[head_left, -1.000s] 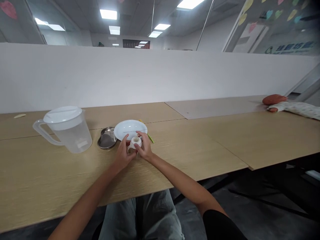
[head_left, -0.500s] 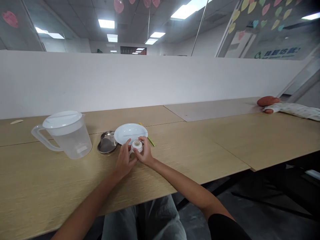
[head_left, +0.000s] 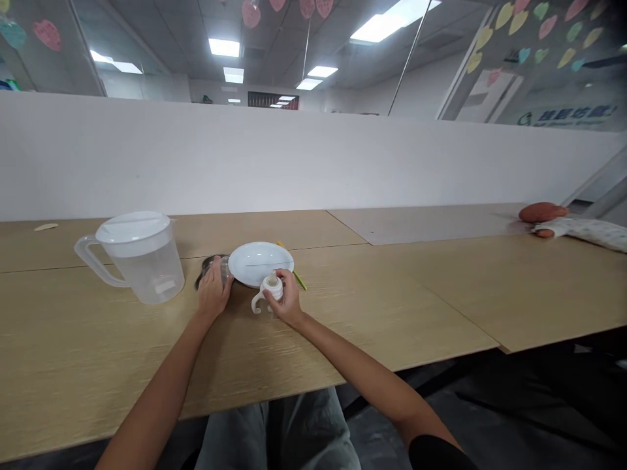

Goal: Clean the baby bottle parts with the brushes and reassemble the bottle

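My right hand [head_left: 289, 301] is shut on a white two-handled baby cup body [head_left: 271, 288], whose curved handle [head_left: 257, 302] hangs to the left. Just behind it lies a white round plate [head_left: 259, 264] on the wooden table [head_left: 98, 339]. A yellow-green utensil [head_left: 298, 280] pokes out from under the plate's right side. My left hand [head_left: 214, 292] grips a small clear plastic cup [head_left: 225, 268] at the plate's left rim. Under that hand, a steel dish [head_left: 204, 277] is mostly hidden.
A clear plastic lidded pitcher [head_left: 140, 258] stands left of my left hand. A white partition [head_left: 294, 163] runs along the table's far side. At far right lie a reddish lump [head_left: 542, 212] and a patterned cloth [head_left: 585, 234].
My left hand has let go of the white cup body and moved left onto the clear cup above the steel dish. My right hand keeps the white piece.
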The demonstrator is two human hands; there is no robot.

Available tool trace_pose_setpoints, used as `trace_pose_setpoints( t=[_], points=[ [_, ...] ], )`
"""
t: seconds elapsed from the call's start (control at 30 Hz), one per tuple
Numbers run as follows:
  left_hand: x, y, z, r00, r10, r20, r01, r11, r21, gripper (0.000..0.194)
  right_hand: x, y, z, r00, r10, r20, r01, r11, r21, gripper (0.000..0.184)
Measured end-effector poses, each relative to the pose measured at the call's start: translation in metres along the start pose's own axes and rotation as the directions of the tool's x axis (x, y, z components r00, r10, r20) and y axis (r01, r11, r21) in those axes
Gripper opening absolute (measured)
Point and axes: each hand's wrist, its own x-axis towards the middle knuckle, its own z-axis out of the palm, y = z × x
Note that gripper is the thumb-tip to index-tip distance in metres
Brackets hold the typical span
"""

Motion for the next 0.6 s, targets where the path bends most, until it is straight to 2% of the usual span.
trace_pose_setpoints(
  t=[0.2,0.43,0.6],
  points=[
    [-0.0055,-0.0056,0.0093,0.992,0.07,0.109,-0.083,0.99,0.117,0.056,0.0034,-0.0049,-0.0016,1.0,-0.03,0.006,0.03,0.999,-0.027,0.038],
    [-0.0027,-0.0015,0.0083,0.986,0.169,-0.003,-0.166,0.971,0.174,0.053,0.0046,-0.0058,-0.0027,0.999,-0.049,0.016,0.05,0.997,-0.064,0.038],
    [-0.0012,-0.0006,0.0045,0.991,0.133,-0.027,-0.122,0.962,0.243,0.046,0.0044,-0.0057,-0.0024,0.998,-0.065,0.002,0.065,0.997,-0.031,0.037]
  ],
)
